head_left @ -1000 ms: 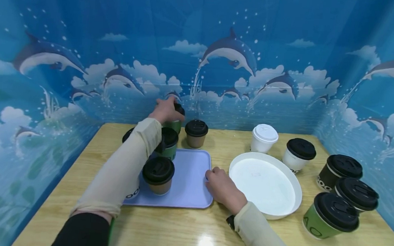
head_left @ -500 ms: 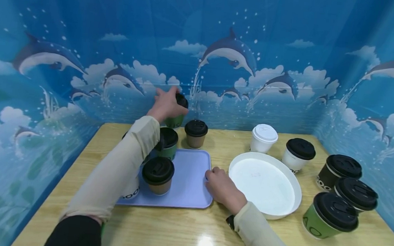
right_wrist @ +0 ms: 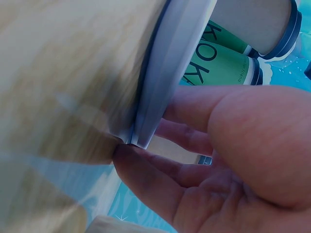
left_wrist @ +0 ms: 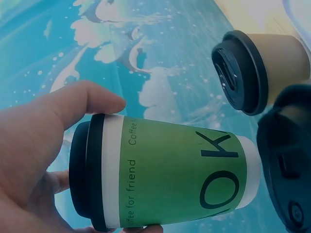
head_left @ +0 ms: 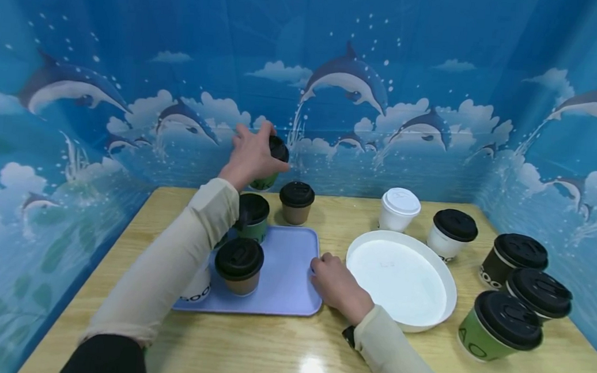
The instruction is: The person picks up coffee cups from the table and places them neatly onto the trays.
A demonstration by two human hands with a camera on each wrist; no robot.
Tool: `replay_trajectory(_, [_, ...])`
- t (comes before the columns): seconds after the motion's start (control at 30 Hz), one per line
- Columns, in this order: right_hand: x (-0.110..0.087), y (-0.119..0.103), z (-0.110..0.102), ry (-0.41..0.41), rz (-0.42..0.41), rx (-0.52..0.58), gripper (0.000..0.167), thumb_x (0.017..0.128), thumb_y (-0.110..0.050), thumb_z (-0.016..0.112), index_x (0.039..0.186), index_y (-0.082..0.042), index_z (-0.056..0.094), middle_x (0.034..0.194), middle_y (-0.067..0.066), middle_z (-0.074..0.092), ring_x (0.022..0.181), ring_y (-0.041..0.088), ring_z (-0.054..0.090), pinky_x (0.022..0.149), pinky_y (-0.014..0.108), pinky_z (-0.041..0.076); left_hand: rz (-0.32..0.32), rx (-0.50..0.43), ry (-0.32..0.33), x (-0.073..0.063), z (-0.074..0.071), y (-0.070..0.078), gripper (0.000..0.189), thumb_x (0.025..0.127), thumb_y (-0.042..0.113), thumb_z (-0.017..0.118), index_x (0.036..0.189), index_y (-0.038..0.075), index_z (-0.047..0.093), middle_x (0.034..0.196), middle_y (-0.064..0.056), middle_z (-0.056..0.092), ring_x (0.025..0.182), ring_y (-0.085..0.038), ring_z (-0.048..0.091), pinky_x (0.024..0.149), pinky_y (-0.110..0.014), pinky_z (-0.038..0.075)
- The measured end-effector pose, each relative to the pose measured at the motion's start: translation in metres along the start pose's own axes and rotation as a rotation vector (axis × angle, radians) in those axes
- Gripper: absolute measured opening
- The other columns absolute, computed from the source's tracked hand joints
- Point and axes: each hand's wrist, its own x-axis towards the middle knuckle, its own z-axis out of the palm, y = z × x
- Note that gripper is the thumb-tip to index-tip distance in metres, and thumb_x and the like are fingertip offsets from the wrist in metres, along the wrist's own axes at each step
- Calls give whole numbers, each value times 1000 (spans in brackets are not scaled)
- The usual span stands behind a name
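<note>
The left hand (head_left: pixel 254 154) holds a green cup (left_wrist: pixel 180 172) near its black lid, with the thumb on one side and other fingers on the opposite side; the spread is only as wide as the cup. If the lavender tray (head_left: pixel 289 272) is the centre of a clock in the head view, this cup is at 12 o'clock, raised above the far edge of the worktop (head_left: pixel 245 350), its lid leaning a little toward 1 o'clock. Just beside it, at 1 o'clock, a brown cup (head_left: pixel 296 202) stands on the worktop.

The right hand (head_left: pixel 338 284) is at 3 o'clock of the tray, where its fingers are narrow and pinch the tray edge. On this tray, a second green cup (head_left: pixel 255 227) stands toward 12 o'clock, a kraft-coloured cup (head_left: pixel 241 269) near the middle, and a lettered white cup (head_left: pixel 198 286), partly hidden by the left sleeve (head_left: pixel 168 264), at 8 o'clock.

Near the right hand lies a white round tray (head_left: pixel 401 280). Around it stand a white-lidded cup (head_left: pixel 399 211) at 12 o'clock, a black-lidded white cup (head_left: pixel 451 235) between 1 and 2, and three more cups from nearly 3 to 4 o'clock, well apart from the hand.
</note>
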Motion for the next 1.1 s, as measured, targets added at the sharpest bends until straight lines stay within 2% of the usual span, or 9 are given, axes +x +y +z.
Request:
replay_trajectory(0.2, [-1, -1, 0, -5, 7, 4, 16, 99, -8, 66, 107, 5, 69, 96, 22, 62, 86, 35, 63, 73, 48, 56, 42, 4, -2, -9, -2, 10, 77, 87, 47, 81, 147, 22, 39, 153, -28, 16, 134, -49, 31, 90, -59, 48])
replay_trajectory(0.4, [0, 0, 0, -3, 9, 1, 16, 100, -8, 65, 107, 4, 70, 97, 22, 63, 86, 35, 63, 73, 48, 57, 74, 9, -24, -20, -4, 24, 76, 86, 47, 81, 146, 23, 40, 155, -28, 15, 134, -48, 31, 92, -60, 48])
replay_trajectory(0.73, [-2, -1, -1, 20, -13, 7, 13, 100, -7, 64, 103, 4, 70, 93, 22, 62, 83, 36, 63, 71, 48, 56, 138, 0, -163, -31, 1, 36, 71, 86, 49, 80, 141, 26, 41, 153, -27, 19, 132, -49, 36, 95, -62, 45])
replay_trajectory(1.1, [-4, -1, -1, 48, -31, 13, 10, 99, -7, 65, 96, 3, 68, 88, 21, 60, 77, 35, 61, 67, 48, 55, 169, 13, -270, -37, 15, 44, 71, 85, 50, 81, 139, 28, 41, 153, -27, 23, 123, -43, 46, 89, -59, 50])
